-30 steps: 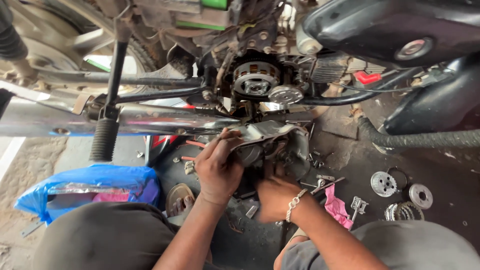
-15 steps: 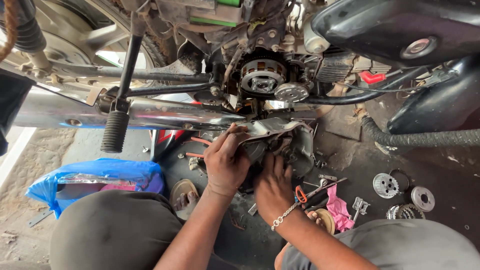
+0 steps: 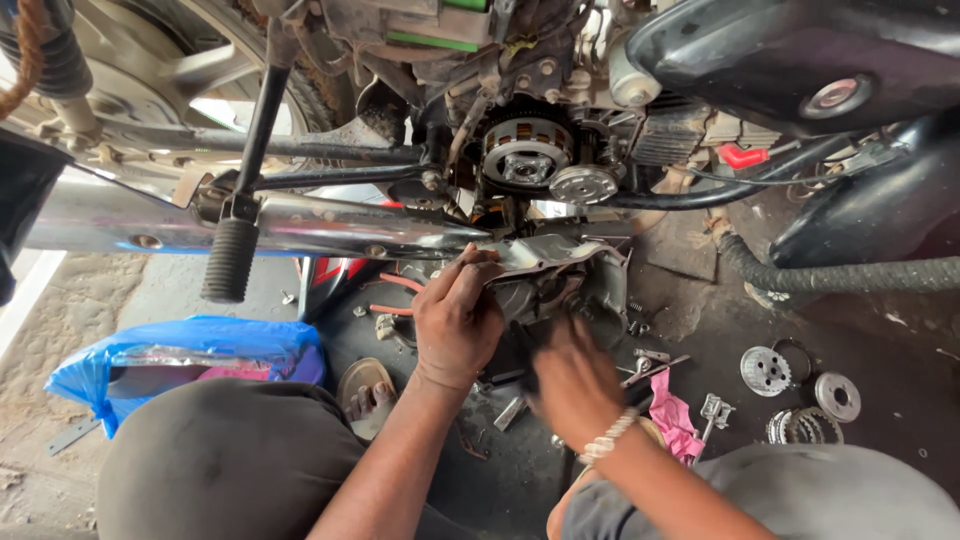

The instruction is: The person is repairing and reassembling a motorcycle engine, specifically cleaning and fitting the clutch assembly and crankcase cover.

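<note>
Crouched low, we steady a grey engine side cover (image 3: 570,280) on the oily floor (image 3: 900,330) beneath the motorcycle. Our left hand (image 3: 458,318) lies over its near edge, fingers curled to brace it; our right hand (image 3: 573,380) is blurred just beside it, so we cannot tell whether it grips anything. Loose clutch plates (image 3: 800,390) and a pink rag (image 3: 672,420) sit near at right, a blue plastic bag (image 3: 180,355) at left. Beyond, the exposed clutch assembly (image 3: 527,152) hangs above the chrome exhaust pipe (image 3: 300,222).
</note>
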